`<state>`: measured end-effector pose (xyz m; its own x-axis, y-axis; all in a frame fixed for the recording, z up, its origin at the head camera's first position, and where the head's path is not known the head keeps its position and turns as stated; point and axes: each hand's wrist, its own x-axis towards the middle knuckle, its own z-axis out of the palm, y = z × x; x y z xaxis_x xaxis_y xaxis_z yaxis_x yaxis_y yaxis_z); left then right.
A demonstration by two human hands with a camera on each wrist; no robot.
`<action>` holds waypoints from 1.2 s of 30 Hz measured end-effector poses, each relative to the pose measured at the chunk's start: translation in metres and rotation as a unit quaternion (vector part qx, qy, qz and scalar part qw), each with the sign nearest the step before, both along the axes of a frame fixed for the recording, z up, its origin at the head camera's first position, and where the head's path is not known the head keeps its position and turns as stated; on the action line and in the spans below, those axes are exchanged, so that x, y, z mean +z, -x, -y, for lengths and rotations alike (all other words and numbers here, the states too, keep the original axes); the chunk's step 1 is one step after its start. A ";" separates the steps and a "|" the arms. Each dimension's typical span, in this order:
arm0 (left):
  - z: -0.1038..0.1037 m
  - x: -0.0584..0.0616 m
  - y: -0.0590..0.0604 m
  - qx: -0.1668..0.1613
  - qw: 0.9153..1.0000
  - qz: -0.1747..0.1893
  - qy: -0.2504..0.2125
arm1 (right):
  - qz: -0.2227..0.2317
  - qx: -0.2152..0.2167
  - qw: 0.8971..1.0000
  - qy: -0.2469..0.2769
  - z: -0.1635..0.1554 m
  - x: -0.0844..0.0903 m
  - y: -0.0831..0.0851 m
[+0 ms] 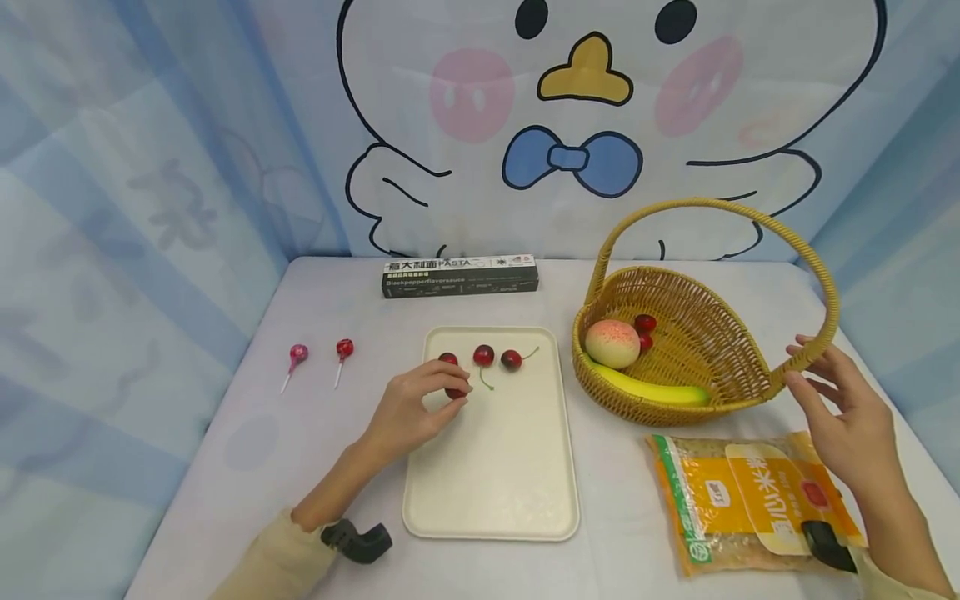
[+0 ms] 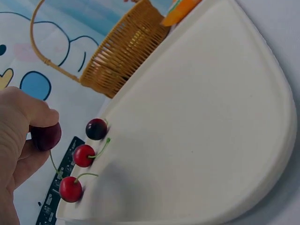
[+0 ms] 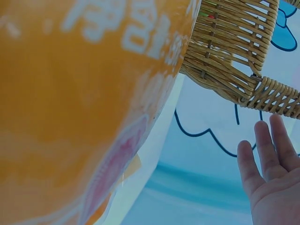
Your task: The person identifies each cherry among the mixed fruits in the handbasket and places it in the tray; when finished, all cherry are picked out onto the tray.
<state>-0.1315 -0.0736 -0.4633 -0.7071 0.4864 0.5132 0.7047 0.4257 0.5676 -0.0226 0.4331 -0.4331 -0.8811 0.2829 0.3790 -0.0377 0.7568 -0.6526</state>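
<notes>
In the head view my left hand [image 1: 420, 404] pinches a dark red cherry [image 1: 456, 392] between thumb and fingers, above the left part of a cream tray [image 1: 491, 500]. The left wrist view shows this held cherry [image 2: 47, 137] with its stem hanging down. Three other cherries lie in a row at the tray's far end, one of them a cherry with a green stem [image 1: 483, 356]. My right hand [image 1: 851, 417] is at the right foot of the wicker basket's handle [image 1: 825, 308]. Its fingers [image 3: 267, 150] are extended at the handle; firm contact is unclear.
The basket [image 1: 697, 308] holds a peach [image 1: 613, 343], a banana [image 1: 652, 389] and two red fruits. An orange bag [image 1: 750, 500] lies before it. A pasta box [image 1: 460, 277] stands behind the tray. Two lollipops [image 1: 344, 348] lie at left.
</notes>
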 end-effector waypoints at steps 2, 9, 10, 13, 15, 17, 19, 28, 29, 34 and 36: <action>0.001 -0.003 0.000 0.005 1.000 0.003 0.006 | 0.000 -0.001 1.000 0.001 0.000 0.000 -0.001; 0.003 -0.014 -0.001 0.003 1.000 0.023 0.017 | -0.004 -0.001 1.000 -0.002 0.001 0.000 0.001; 0.004 -0.015 -0.002 0.001 0.999 0.026 0.019 | -0.002 -0.003 1.000 -0.002 0.001 0.000 0.001; 0.004 -0.019 -0.003 -0.003 0.999 0.035 0.024 | 0.004 -0.007 1.000 -0.001 0.001 0.000 0.000; 0.004 -0.023 -0.003 -0.004 0.998 0.042 0.035 | 0.003 -0.007 1.000 0.001 0.001 0.000 0.000; 0.004 -0.025 -0.004 -0.002 0.997 0.046 0.057 | 0.000 -0.004 1.000 0.002 0.002 0.000 0.000; 0.003 -0.027 -0.006 -0.002 0.996 0.048 0.078 | -0.004 -0.002 1.000 0.002 0.003 0.000 0.000; 0.002 -0.028 -0.010 0.006 0.994 0.032 0.103 | -0.001 0.001 1.000 0.009 0.003 0.001 0.000; 0.002 -0.028 -0.010 0.010 0.994 0.031 0.106 | 0.000 0.001 1.000 0.009 0.003 0.001 -0.001; 0.003 -0.025 -0.012 0.031 0.992 0.039 0.116 | -0.001 -0.002 1.000 0.007 0.003 0.001 -0.001; 0.002 -0.021 -0.012 0.039 0.991 0.041 0.117 | -0.001 -0.003 1.000 0.007 0.003 0.000 0.000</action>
